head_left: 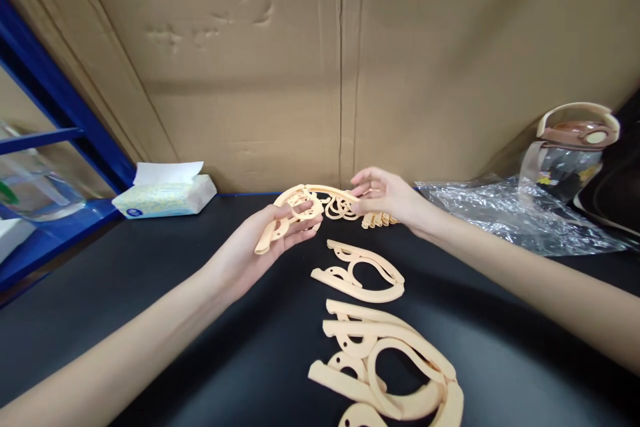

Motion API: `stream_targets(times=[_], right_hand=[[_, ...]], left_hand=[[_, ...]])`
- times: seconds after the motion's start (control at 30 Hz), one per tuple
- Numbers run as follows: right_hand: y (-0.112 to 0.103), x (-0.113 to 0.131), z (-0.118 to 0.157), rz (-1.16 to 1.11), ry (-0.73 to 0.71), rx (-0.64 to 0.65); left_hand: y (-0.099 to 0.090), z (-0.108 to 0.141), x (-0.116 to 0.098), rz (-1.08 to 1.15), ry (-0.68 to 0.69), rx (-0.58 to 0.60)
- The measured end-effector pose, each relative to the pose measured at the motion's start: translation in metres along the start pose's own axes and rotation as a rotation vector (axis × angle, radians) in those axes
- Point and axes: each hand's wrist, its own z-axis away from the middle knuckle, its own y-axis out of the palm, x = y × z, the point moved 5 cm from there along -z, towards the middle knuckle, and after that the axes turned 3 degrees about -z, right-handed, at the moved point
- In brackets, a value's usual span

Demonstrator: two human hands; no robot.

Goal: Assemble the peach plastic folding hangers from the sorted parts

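Hanger (pixel 303 188): unfolded, was held above counter (pixel 210 353). Left hand (pixel 250 240): grip clasped one arm. Right hand (pixel 387 200): grip held other end. Folded hangers (pixel 350 328): lay nearer, on counter. Tissue pack (pixel 163 199): sat left. Bottle (pixel 570 170): stood right.

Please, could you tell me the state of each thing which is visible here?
Held hanger: unfolded, held up.
Left hand: closed around the held hanger.
Right hand: closed on its other end.
Single hanger: folded, lying flat.
Nearest hangers: folded, overlapping, partly out of picture.
Far pieces: grouped, partly hidden.
Tissue pack: opened, tissue sticking out.
Clear plastic: crumpled, spread out.
Bottle: standing, handle raised, lid apparently closed.
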Motion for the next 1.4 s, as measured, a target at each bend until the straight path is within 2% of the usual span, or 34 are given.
stream_targets(times=[0.07, 0.13, 0.27, 0.33, 0.4, 0.5, 0.57, 0.7, 0.83, 0.9, 1.0, 1.07, 1.27, 1.33, 1.4], right_hand=[[0.011, -0.006, 0.006, 0.016, 0.054, 0.043], [0.017, -0.009, 0.009, 0.008, 0.053, 0.025], [0.021, -0.011, 0.010, 0.005, -0.031, -0.008], [0.018, -0.009, 0.009, 0.065, -0.089, -0.010], [0.014, -0.004, 0.010, 0.219, -0.216, -0.026], [0.011, 0.008, 0.015, 0.566, -0.498, -0.058], [0.013, 0.012, 0.019, 0.780, -0.633, -0.045], [0.024, 0.011, 0.026, 1.117, -0.737, 0.023], [0.035, 0.006, 0.030, 1.326, -0.628, 0.105], [0.038, 0.004, 0.029, 1.244, -0.515, 0.169], [0.029, 0.000, 0.017, 0.946, -0.265, 0.190], [0.007, -0.002, 0.002, 0.851, -0.118, 0.071], [-0.081, -0.017, -0.037, 0.927, 0.095, -0.251], [-0.102, -0.029, -0.042, 0.942, 0.191, -0.278], [-0.112, -0.040, -0.043, 0.951, 0.278, -0.266]], left_hand=[[0.003, 0.003, 0.000, 0.021, -0.019, 0.000], [0.005, 0.007, 0.000, 0.007, -0.041, -0.018], [0.003, 0.010, 0.000, -0.034, -0.042, -0.064], [0.003, 0.011, 0.002, -0.035, -0.056, -0.047], [0.005, 0.011, 0.003, -0.016, -0.076, 0.013], [0.009, 0.012, 0.006, 0.027, -0.131, 0.159], [0.011, 0.013, 0.008, 0.040, -0.177, 0.251], [0.014, 0.016, 0.012, -0.030, -0.233, 0.378], [0.020, 0.019, 0.010, -0.191, -0.193, 0.404], [0.021, 0.019, 0.009, -0.327, -0.144, 0.371], [0.016, 0.015, 0.008, -0.589, -0.022, 0.259], [0.012, 0.011, 0.009, -0.695, 0.041, 0.196], [0.003, 0.008, 0.005, -0.850, 0.132, 0.056], [0.004, 0.010, 0.003, -0.904, 0.157, 0.046], [0.005, 0.012, 0.002, -0.958, 0.198, 0.056]])
